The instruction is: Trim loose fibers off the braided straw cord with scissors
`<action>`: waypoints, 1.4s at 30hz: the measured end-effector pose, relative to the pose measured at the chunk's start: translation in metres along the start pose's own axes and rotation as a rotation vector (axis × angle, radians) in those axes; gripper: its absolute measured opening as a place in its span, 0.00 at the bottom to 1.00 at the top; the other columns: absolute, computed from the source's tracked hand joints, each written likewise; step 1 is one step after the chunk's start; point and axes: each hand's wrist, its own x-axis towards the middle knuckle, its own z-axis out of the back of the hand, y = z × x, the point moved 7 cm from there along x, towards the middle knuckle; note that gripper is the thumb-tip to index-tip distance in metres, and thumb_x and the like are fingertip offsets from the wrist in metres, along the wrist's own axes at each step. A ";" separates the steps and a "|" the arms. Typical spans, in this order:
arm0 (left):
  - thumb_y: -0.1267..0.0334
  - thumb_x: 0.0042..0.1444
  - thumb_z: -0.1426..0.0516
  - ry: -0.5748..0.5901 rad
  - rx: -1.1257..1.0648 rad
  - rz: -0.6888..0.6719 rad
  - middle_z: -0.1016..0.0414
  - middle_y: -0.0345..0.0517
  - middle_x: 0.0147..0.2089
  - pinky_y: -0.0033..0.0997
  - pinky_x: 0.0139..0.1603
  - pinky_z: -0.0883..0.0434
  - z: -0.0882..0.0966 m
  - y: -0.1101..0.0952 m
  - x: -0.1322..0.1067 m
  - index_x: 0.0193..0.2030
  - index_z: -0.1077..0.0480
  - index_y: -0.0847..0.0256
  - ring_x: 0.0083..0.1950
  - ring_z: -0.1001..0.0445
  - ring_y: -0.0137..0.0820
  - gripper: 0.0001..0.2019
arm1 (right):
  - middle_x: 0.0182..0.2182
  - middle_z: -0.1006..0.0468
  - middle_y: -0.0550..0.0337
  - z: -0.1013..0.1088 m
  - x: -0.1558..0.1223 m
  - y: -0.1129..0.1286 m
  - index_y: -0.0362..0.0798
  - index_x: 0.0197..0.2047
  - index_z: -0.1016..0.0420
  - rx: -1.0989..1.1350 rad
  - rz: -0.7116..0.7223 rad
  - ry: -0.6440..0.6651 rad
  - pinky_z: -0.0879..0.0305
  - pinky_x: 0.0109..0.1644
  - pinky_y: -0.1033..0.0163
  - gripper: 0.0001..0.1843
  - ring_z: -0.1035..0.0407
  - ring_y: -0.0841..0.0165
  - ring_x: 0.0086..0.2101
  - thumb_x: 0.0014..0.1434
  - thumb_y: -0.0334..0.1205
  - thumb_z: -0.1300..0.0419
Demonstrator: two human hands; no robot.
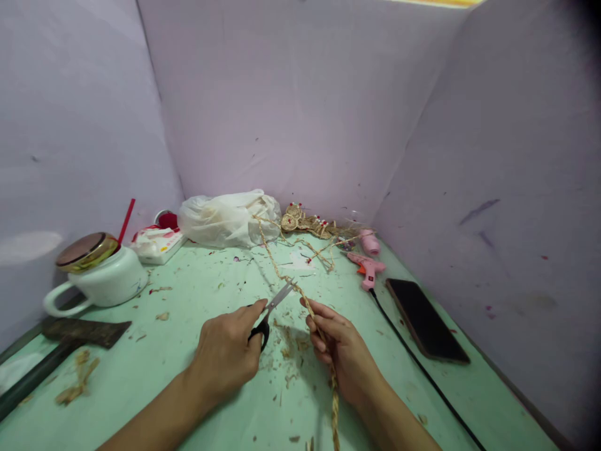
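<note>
My left hand [230, 344] is closed on black-handled scissors [280, 297], its fingers around the handles. The blades point away and to the right, their tips at a braided straw cord [307, 303]. Whether the blades touch or close on the cord, I cannot tell. My right hand [340, 347] pinches the same cord just nearer to me than the scissor tips. From this hand the cord hangs toward the front edge of view, and its far part runs loosely back across the table toward a white plastic bag [230, 219].
Left: a white mug [110, 279] with a lidded jar on top, a hammer [84, 332] and a tissue pack [159, 245]. Right: a pink glue gun [369, 268] with a black cable and a phone [426, 319]. Woven straw pieces [305, 222] lie at the back; scraps litter the green table [197, 288].
</note>
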 end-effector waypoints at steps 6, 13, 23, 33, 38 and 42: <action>0.68 0.49 0.52 0.062 0.055 0.011 0.28 0.45 0.45 0.33 0.39 0.34 -0.004 -0.001 0.002 0.55 0.42 0.56 0.43 0.29 0.35 0.23 | 0.25 0.31 0.61 -0.002 0.001 0.001 0.43 0.33 0.27 -0.026 0.021 0.006 0.56 0.13 0.74 0.12 0.45 0.79 0.16 0.41 0.31 0.43; 0.68 0.48 0.52 0.075 0.073 -0.023 0.28 0.45 0.45 0.36 0.38 0.33 -0.006 -0.003 -0.001 0.55 0.42 0.56 0.42 0.28 0.37 0.24 | 0.24 0.33 0.63 -0.002 0.000 0.001 0.44 0.35 0.27 -0.068 0.042 0.001 0.60 0.14 0.74 0.15 0.45 0.80 0.16 0.40 0.29 0.46; 0.68 0.48 0.52 0.038 0.063 -0.046 0.29 0.45 0.46 0.35 0.38 0.33 -0.005 -0.004 0.000 0.54 0.42 0.56 0.43 0.29 0.37 0.23 | 0.20 0.39 0.67 -0.002 0.002 -0.003 0.42 0.34 0.27 -0.024 -0.012 0.088 0.67 0.15 0.74 0.10 0.55 0.83 0.15 0.49 0.40 0.40; 0.68 0.48 0.52 0.025 0.077 -0.060 0.29 0.45 0.44 0.37 0.36 0.33 -0.006 -0.005 0.001 0.54 0.42 0.57 0.40 0.29 0.38 0.23 | 0.21 0.39 0.67 0.000 0.003 -0.004 0.42 0.35 0.27 -0.020 -0.016 0.086 0.67 0.15 0.74 0.11 0.53 0.84 0.15 0.49 0.40 0.40; 0.69 0.47 0.52 0.009 0.142 -0.170 0.30 0.48 0.43 0.38 0.35 0.33 -0.006 -0.011 -0.001 0.55 0.42 0.58 0.38 0.30 0.39 0.25 | 0.20 0.34 0.65 0.008 0.003 -0.001 0.42 0.31 0.26 -0.193 0.041 -0.037 0.64 0.15 0.73 0.10 0.50 0.82 0.14 0.46 0.40 0.39; 0.72 0.44 0.51 0.017 0.158 -0.274 0.33 0.51 0.45 0.39 0.38 0.34 -0.004 -0.015 -0.001 0.56 0.44 0.59 0.41 0.32 0.39 0.28 | 0.18 0.32 0.65 0.003 0.001 0.005 0.42 0.33 0.24 -0.360 0.084 -0.011 0.59 0.17 0.72 0.13 0.51 0.82 0.15 0.45 0.41 0.39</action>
